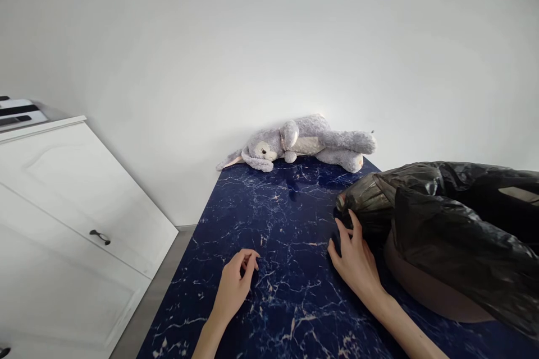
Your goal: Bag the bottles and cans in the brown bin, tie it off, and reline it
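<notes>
Crinkled, glossy black bag (458,235) over 1 rounded container (425,289), right hand (352,255) alongside.

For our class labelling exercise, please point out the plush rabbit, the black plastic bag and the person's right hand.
Plush rabbit (309,146), head view: on its pale belly.
Black plastic bag (450,235), head view: on its near fold.
Right hand (356,267), head view: on the back of it.

Smooth and glossy across the dark-blue, white-veined, marble-patterned tabletop (286,224). Thin, shiny, crinkled like plastic on the black bag (458,247); smooth and matt on the brown rounded bin (425,286). Fuzzy, plush-like on the grey long-eared toy rabbit (309,145). Smooth on the white panelled cabinet (126,190); matt on the pale wall (269,39).
</notes>
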Action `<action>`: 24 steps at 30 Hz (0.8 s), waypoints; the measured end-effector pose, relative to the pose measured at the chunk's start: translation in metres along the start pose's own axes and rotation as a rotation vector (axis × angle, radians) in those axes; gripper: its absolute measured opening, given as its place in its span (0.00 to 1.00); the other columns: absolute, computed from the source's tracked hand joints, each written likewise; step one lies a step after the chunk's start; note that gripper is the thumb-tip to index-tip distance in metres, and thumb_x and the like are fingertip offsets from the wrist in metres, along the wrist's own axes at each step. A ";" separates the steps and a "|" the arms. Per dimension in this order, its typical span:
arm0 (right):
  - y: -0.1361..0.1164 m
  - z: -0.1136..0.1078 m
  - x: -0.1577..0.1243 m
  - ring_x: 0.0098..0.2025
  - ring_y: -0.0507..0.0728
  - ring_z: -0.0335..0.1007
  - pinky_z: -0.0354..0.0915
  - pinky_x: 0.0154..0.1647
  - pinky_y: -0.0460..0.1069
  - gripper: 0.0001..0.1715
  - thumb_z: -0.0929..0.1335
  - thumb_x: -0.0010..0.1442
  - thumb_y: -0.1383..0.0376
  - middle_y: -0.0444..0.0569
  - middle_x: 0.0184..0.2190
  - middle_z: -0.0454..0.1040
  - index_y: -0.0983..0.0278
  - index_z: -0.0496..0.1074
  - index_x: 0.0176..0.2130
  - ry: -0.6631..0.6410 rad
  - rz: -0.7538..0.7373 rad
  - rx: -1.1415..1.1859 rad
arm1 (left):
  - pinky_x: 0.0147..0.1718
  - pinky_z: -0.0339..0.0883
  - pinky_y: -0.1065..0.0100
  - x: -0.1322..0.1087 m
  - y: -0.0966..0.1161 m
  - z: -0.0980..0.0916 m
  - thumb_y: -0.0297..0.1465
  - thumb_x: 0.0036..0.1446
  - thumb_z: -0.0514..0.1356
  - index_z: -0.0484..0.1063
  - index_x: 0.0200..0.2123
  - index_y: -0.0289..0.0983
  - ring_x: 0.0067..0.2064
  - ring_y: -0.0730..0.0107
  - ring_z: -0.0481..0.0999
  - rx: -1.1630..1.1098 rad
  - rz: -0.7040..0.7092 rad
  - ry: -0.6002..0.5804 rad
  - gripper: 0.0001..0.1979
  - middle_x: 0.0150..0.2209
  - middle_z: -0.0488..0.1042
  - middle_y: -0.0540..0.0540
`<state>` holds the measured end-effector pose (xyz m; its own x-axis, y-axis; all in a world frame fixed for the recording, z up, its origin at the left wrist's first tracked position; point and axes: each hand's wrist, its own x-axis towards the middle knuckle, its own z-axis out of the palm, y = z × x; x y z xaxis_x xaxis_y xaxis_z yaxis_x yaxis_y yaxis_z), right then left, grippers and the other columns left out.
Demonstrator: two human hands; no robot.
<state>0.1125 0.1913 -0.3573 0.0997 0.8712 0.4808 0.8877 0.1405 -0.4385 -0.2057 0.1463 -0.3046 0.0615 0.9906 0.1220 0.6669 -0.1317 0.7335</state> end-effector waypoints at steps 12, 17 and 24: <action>0.008 0.002 0.009 0.59 0.78 0.75 0.78 0.45 0.66 0.37 0.57 0.75 0.54 0.65 0.74 0.57 0.68 0.56 0.75 0.010 0.070 -0.069 | 0.34 0.69 0.66 0.001 0.000 0.000 0.52 0.74 0.51 0.76 0.46 0.44 0.37 0.60 0.78 0.005 0.003 -0.002 0.22 0.36 0.80 0.47; 0.008 0.002 0.008 0.55 0.78 0.78 0.78 0.41 0.65 0.38 0.58 0.74 0.55 0.67 0.71 0.61 0.67 0.54 0.76 0.024 0.067 -0.055 | 0.36 0.70 0.65 0.002 0.000 0.000 0.52 0.74 0.51 0.76 0.46 0.44 0.37 0.60 0.79 0.001 0.008 0.003 0.22 0.36 0.80 0.47; -0.004 0.004 0.003 0.47 0.69 0.82 0.78 0.31 0.57 0.35 0.57 0.77 0.57 0.67 0.71 0.61 0.63 0.51 0.76 0.002 -0.072 0.095 | 0.36 0.70 0.65 0.001 -0.001 0.001 0.52 0.74 0.51 0.77 0.47 0.44 0.36 0.61 0.78 -0.004 0.009 -0.001 0.22 0.36 0.79 0.47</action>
<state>0.1071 0.1953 -0.3575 0.0377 0.8564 0.5149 0.8460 0.2469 -0.4726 -0.2055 0.1471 -0.3055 0.0680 0.9894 0.1285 0.6630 -0.1411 0.7352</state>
